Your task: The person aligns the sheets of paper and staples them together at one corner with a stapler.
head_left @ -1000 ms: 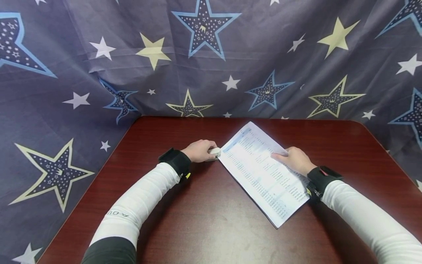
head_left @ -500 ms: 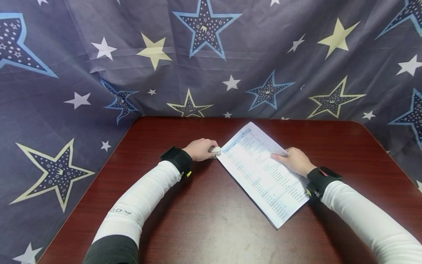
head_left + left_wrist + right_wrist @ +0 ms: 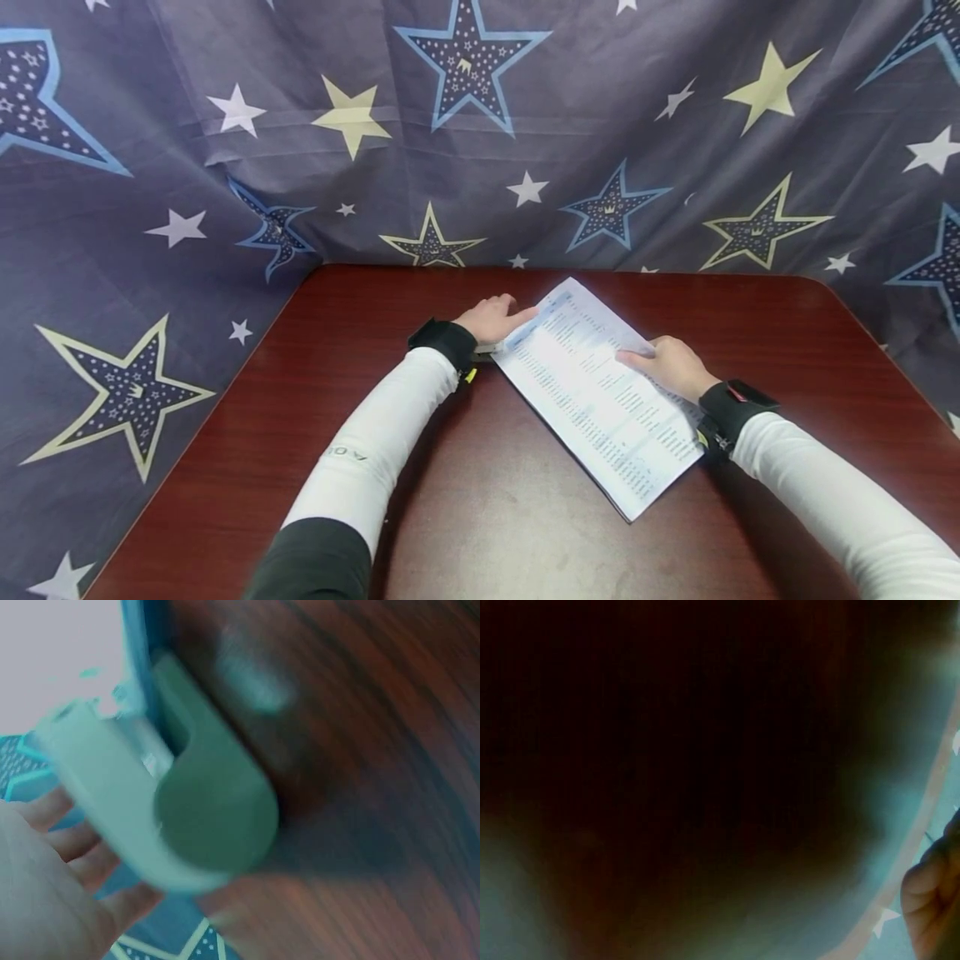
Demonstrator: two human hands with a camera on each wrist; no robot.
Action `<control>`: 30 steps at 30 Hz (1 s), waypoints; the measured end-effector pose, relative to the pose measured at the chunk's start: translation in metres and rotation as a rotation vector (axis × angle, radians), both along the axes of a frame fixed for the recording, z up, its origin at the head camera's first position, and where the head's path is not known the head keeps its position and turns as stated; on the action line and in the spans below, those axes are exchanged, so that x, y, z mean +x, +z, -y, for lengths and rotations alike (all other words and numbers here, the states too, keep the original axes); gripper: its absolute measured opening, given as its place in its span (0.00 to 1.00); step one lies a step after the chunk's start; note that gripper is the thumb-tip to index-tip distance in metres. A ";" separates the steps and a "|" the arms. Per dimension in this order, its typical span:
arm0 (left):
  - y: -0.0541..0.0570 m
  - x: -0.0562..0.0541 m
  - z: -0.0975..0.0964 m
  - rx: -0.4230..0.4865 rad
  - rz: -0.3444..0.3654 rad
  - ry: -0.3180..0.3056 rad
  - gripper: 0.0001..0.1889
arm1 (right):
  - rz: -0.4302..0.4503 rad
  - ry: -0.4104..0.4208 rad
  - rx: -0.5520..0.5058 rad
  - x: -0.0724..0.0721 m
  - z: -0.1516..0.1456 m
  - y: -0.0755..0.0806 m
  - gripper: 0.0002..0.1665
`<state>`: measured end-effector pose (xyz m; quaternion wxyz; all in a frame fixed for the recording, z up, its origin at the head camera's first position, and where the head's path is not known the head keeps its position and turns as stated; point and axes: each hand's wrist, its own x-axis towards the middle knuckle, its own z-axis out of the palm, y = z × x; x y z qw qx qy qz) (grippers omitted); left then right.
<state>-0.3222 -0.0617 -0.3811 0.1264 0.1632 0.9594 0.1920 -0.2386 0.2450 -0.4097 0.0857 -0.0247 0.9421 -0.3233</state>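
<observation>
A stack of printed sheets (image 3: 592, 392) is tilted on the table, its left corner meeting a small pale stapler (image 3: 486, 350). The stapler (image 3: 214, 810) shows its rounded back end and two arms in the left wrist view, with the sheets' edge at its mouth. My left hand (image 3: 489, 320) reaches over the stapler, fingers spread loosely, one digit extended across the sheets' upper left corner. On the right edge of the sheets, my right hand (image 3: 671, 367) grips them with the thumb on top and the fingers hidden underneath. The right wrist view is mostly dark, with curled fingers (image 3: 930, 892) at its edge.
A dark red-brown wooden table (image 3: 480, 517) carries everything. Behind and to the left hangs a grey-blue curtain (image 3: 300, 158) printed with stars.
My left hand has loosened its grip on the stapler and moved right and slightly away, toward the sheets' corner. The right hand and the sheets have hardly moved.
</observation>
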 end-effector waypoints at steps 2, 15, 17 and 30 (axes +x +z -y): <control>-0.003 0.002 -0.005 -0.024 -0.012 0.015 0.45 | -0.001 -0.001 0.000 0.000 0.001 0.000 0.34; -0.024 -0.013 -0.007 -0.033 0.011 0.085 0.46 | -0.011 0.000 0.011 -0.003 0.003 -0.004 0.35; -0.025 -0.015 -0.008 -0.036 0.001 0.083 0.45 | -0.003 -0.005 0.010 -0.003 0.002 -0.003 0.35; -0.015 -0.003 -0.014 -0.138 0.045 0.076 0.48 | -0.011 0.001 -0.002 -0.005 0.000 -0.003 0.34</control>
